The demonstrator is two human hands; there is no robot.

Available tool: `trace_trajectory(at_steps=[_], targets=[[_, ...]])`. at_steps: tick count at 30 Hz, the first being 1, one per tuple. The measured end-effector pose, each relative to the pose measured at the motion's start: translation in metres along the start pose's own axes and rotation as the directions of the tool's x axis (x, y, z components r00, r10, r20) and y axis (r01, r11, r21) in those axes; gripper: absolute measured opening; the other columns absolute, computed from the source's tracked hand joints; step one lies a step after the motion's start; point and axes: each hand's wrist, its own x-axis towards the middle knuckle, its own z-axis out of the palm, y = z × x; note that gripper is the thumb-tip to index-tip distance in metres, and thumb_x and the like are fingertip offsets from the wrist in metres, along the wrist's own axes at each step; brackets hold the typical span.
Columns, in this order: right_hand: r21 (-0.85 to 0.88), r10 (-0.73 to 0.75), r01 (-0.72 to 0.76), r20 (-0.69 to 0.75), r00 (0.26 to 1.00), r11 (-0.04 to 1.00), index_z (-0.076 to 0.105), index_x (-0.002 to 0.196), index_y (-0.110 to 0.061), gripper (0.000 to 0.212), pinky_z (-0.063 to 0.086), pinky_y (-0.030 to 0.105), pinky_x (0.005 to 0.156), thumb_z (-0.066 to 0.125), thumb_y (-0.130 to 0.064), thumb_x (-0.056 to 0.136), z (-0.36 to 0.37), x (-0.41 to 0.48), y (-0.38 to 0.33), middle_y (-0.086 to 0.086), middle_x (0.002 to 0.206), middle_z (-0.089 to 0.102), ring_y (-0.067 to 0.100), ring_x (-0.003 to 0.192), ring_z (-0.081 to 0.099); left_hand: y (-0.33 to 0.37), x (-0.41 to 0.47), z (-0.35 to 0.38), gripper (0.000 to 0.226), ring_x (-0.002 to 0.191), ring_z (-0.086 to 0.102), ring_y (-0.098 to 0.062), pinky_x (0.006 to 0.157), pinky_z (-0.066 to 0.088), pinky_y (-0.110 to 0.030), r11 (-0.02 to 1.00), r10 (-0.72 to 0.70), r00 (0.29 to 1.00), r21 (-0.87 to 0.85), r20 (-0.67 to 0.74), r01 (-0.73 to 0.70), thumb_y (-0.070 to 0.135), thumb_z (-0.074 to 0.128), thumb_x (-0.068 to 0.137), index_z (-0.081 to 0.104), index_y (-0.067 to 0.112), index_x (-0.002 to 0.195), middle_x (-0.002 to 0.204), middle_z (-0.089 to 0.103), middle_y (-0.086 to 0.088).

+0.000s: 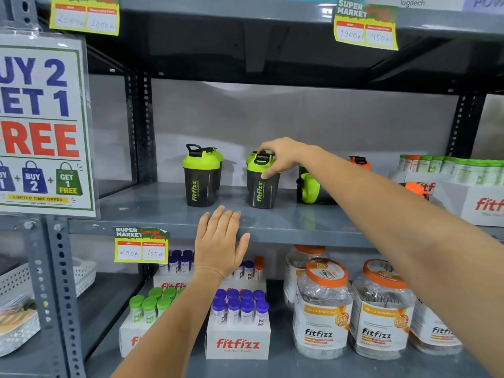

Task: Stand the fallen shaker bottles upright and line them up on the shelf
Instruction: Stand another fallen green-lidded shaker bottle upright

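Middle shaker bottle point(262, 181), upright w/ lid up, is gripped at lid by right hand point(283, 155); left hand point(219, 240) laid flat, released, on shelf edge point(300, 231).

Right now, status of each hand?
Left hand: open, flat against the shelf edge, holding nothing.
Right hand: fingers on the lid of the upright middle shaker.

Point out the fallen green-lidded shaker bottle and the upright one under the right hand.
Fallen green-lidded shaker bottle point(311, 190), head view, on its lid.
Upright green-lidded shaker bottle point(260, 190), head view, on its dark body.
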Motion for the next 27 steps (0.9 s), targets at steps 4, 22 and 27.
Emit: trace_trajectory(at_steps=[4, 22, 27], targets=[[0.041, 0.002, -0.001, -0.03, 1.0, 0.999, 0.036, 0.145, -0.022, 0.082, 0.035, 0.037, 0.105, 0.073, -0.051, 0.078, -0.009, -0.018, 0.016, 0.011, 0.148, 0.043, 0.03, 0.136, 0.039, 0.003, 0.0, -0.002, 0.049, 0.116, 0.058, -0.031, 0.105, 0.035, -0.045, 0.999, -0.015, 1.0, -0.032, -0.004, 0.015, 0.042, 0.038, 0.094, 0.065, 0.008, 0.114, 0.113, 0.068, -0.009], [-0.099, 0.162, -0.168, -0.065, 0.985, 0.981, 0.05, 0.134, -0.009, 0.067, 0.042, 0.037, 0.1, 0.069, -0.048, 0.083, -0.019, -0.101, 0.141, 0.017, 0.136, 0.054, 0.034, 0.126, 0.049, 0.169, 0.045, 0.007, 0.063, 0.13, 0.05, -0.026, 0.112, 0.024, -0.053, 0.984, 0.162, 0.976, -0.091, 0.143, -0.15, 0.051, 0.035, 0.094, 0.055, 0.006, 0.133, 0.135, 0.059, -0.011], [-0.091, 0.168, -0.173, -0.056, 0.984, 0.981, 0.051, 0.13, -0.01, 0.064, 0.045, 0.038, 0.098, 0.07, -0.048, 0.082, -0.01, -0.107, 0.154, 0.016, 0.132, 0.058, 0.034, 0.122, 0.052, 0.172, 0.035, 0.015, 0.06, 0.123, 0.057, -0.026, 0.104, 0.04, -0.049, 0.986, 0.158, 0.978, -0.066, 0.135, -0.151, 0.05, 0.037, 0.092, 0.059, 0.008, 0.128, 0.128, 0.063, -0.009]])
